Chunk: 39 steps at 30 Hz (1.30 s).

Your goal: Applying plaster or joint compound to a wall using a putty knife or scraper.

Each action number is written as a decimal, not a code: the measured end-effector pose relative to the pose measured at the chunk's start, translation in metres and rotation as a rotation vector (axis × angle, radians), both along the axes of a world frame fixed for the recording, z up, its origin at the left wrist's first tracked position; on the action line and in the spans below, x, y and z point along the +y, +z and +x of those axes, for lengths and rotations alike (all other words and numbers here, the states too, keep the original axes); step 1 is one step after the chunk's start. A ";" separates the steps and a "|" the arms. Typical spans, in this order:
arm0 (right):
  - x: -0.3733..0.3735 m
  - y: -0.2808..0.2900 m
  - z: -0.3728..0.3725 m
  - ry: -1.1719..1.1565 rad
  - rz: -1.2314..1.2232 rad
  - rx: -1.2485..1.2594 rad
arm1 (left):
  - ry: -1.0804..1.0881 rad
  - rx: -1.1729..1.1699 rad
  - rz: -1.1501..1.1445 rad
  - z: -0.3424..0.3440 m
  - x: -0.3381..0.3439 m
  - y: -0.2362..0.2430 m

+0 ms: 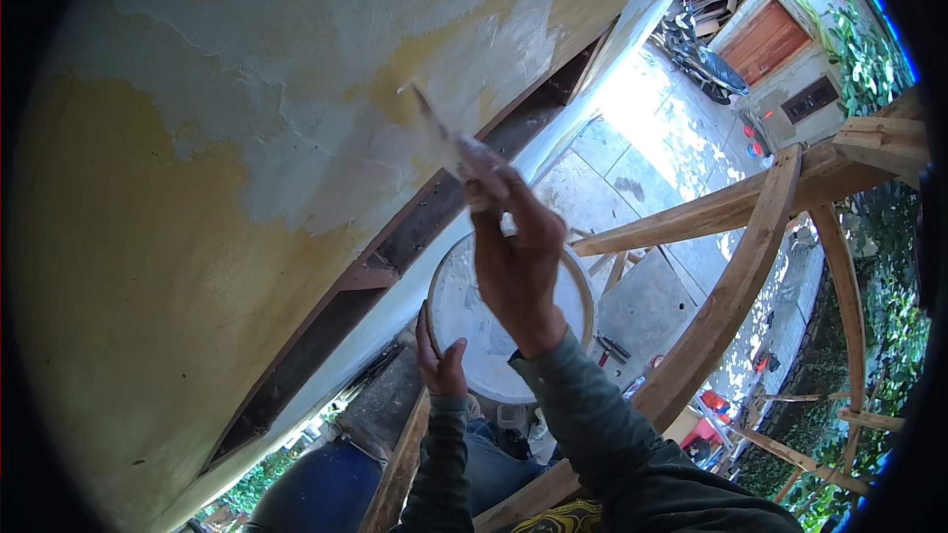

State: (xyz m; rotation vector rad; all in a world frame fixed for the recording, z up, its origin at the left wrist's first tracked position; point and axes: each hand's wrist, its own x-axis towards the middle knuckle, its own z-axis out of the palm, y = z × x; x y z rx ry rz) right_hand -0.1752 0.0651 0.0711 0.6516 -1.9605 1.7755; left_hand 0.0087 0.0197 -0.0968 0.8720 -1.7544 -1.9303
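My right hand [518, 252] is closed around a putty knife [432, 123]. Its blade points up and left, in front of the wall [197, 326], and is a little blurred; I cannot tell whether its tip touches the surface. Whitish filler covers much of the wall's upper part, over yellow paint. Below, my left hand [443, 365] grips the left edge of a round, pale tray or lid [494, 382], thumb on top and fingers at its rim. The tray has whitish smears on it, and my right hand and forearm hide part of it.
Wooden beams [736, 321] cross on the right, with another beam [400, 469] beside my left forearm. A dark ledge [420, 222] runs along the wall's lower edge. Far below lie a paved floor [632, 173], a parked motorcycle [701, 64] and a blue barrel [321, 489].
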 end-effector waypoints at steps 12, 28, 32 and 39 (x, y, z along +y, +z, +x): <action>-0.037 0.013 -0.013 -0.276 0.251 0.098 | -0.009 0.033 -0.044 0.001 0.001 -0.015; -0.049 0.003 -0.010 -0.276 0.172 0.128 | -0.026 -0.005 -0.125 0.012 0.016 -0.035; -0.042 -0.017 0.038 -0.103 0.205 0.160 | -0.069 0.001 -0.021 0.020 0.013 -0.037; -0.001 -0.011 0.014 -0.158 0.021 -0.080 | -0.019 -0.008 -0.014 0.015 0.018 -0.012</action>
